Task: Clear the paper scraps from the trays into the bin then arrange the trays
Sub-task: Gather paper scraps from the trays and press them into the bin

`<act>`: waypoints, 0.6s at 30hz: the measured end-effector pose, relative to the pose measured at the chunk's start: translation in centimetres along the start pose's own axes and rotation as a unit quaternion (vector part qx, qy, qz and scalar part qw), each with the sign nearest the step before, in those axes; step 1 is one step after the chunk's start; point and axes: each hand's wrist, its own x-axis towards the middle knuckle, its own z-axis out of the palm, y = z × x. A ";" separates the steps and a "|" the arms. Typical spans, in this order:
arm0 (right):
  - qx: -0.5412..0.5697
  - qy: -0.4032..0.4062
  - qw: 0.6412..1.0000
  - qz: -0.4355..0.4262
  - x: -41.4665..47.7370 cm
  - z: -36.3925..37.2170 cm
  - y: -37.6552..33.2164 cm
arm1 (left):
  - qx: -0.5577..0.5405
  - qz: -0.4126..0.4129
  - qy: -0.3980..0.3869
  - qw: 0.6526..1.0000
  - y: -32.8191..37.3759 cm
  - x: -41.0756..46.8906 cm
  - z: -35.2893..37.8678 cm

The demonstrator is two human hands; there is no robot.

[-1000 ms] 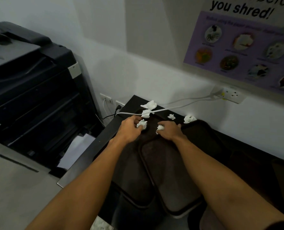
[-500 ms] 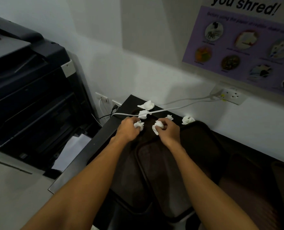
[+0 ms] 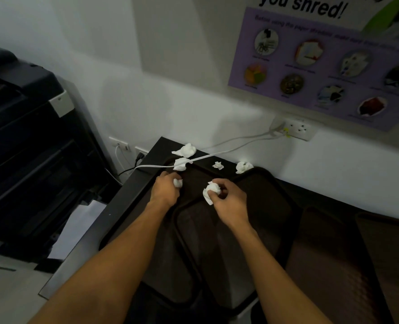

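Observation:
Dark brown trays overlap on a black counter. My left hand is closed around a small white paper scrap over the left tray. My right hand grips a larger crumpled scrap, lifted a little above the middle tray. Several loose scraps lie at the counter's far end: one near the corner, one under the cable, a tiny one and one by the wall. No bin is identifiable.
A white cable runs from the wall socket across the counter's far end. A large black printer stands to the left with white paper below it. More brown trays lie to the right. A purple poster hangs above.
My right hand has picked a scrap up off the tray and drawn back toward me with it. My left hand stays closed on its scrap in about the same place.

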 end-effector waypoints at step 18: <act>0.071 -0.010 0.997 -0.006 -8.6 3.3 -5.8 | -0.196 0.007 0.115 0.974 -2.5 -13.7 -7.6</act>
